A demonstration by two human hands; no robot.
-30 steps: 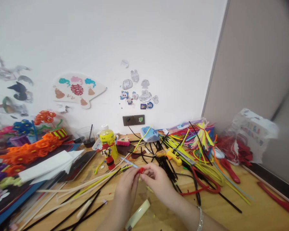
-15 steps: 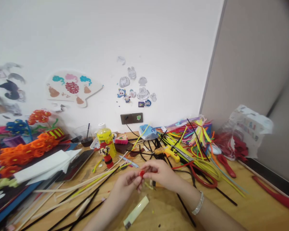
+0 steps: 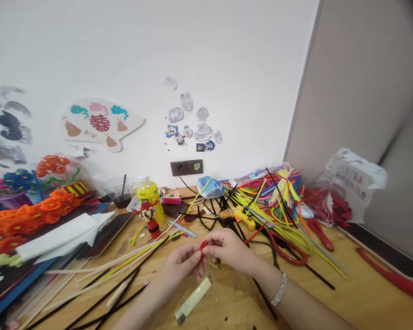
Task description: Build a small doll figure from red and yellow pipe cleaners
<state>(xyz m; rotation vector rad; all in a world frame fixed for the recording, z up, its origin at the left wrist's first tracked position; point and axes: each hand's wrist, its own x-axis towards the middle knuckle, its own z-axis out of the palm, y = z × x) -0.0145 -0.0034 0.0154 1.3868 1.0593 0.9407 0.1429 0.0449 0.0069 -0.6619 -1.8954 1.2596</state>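
Thumb and fingers of my left hand [image 3: 182,262] meet a small red piece [image 3: 203,246] from one side while my right hand [image 3: 229,248] pinches it from the other, so it sits directly between my two grips, held in front of me over the worktop [image 3: 296,307]. Neither hand is nearer; both touch it. Its longer axis, as far as my fingers let me see, runs close to upright, across the line joining my hands, with the top leaning slightly toward my right and the lower end tucked beside my left fingertips. Each grip is drawn almost together, tips parted by little more than the red piece; how firmly each presses, I cannot tell. A pale yellow lighter [image 3: 193,300] lies slantwise on the worktop, nearer to me than the red piece and apart from my hands. As for looks, the red piece is a strong, even red, compact and rounded at the top, narrowing downward where it shows. Whether it is fuzzy or smooth is too small to make out, and fingers hide part of its outline.
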